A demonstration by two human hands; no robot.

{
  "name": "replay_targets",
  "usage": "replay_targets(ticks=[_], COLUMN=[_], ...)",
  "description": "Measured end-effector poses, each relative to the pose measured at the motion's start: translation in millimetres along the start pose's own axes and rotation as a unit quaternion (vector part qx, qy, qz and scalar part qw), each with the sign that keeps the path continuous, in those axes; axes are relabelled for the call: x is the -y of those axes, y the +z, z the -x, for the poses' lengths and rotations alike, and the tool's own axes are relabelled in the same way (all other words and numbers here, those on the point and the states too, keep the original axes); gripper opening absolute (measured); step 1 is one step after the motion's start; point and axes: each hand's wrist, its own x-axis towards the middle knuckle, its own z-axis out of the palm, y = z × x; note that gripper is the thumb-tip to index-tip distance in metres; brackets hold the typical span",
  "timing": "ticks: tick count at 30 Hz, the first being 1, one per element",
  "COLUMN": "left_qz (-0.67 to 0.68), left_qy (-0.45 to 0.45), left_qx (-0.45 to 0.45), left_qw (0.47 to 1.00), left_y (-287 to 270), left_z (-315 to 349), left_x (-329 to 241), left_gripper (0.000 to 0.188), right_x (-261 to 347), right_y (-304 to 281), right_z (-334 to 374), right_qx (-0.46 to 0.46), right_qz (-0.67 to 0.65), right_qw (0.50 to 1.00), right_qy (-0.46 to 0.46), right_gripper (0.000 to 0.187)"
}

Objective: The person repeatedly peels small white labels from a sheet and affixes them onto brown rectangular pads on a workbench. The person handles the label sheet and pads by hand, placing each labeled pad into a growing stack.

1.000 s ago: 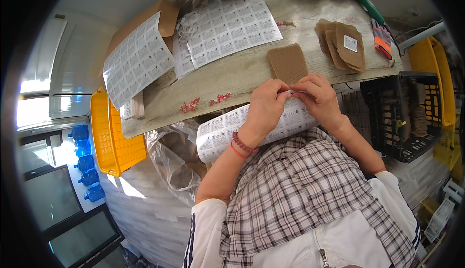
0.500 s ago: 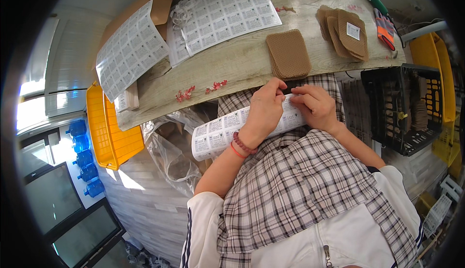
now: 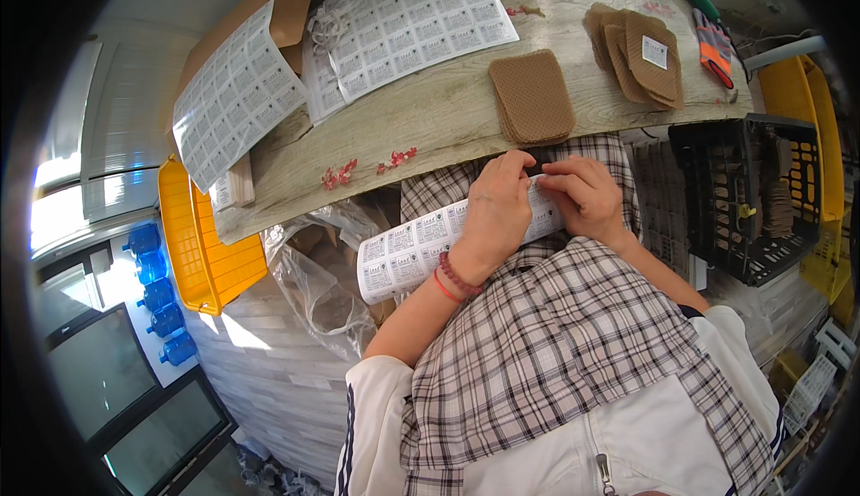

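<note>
A curved sheet of white printed labels lies across my lap, below the table's near edge. My left hand reaches over the sheet, its fingers bent and pinched at the far edge. Close to its right, my right hand has curled fingers and thumb together at the sheet's right end. A small gap separates the two sets of fingertips, and what exactly lies under them is partly hidden. Just beyond my hands, a stack of brown textured rounded pads rests on the table.
More brown pads, the top one bearing a white label, sit farther right on the table. Label sheets lie at the back left. An orange-grey glove, black crate and yellow basket are around the sides.
My left hand and wrist have shifted slightly right and toward me. The sheet's left end has moved a little with them. My right hand stays nearly in place, still curled.
</note>
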Motion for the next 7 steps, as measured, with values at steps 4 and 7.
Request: replay_targets(ticks=[4, 7], left_qz=[-0.047, -0.078], left_qy=[0.009, -0.022], left_qx=[0.045, 0.103], left_qw=[0.998, 0.991], left_y=[-7, -12], left_z=[2, 3], left_x=[0, -9], left_gripper=[0.023, 0.022], right_x=[2, -8], right_y=[-3, -19], right_z=[3, -7], right_qx=[0.051, 0.287], right_qz=[-0.083, -0.129], right_qw=[0.981, 0.901], right_qy=[0.169, 0.3], right_gripper=[0.026, 0.025])
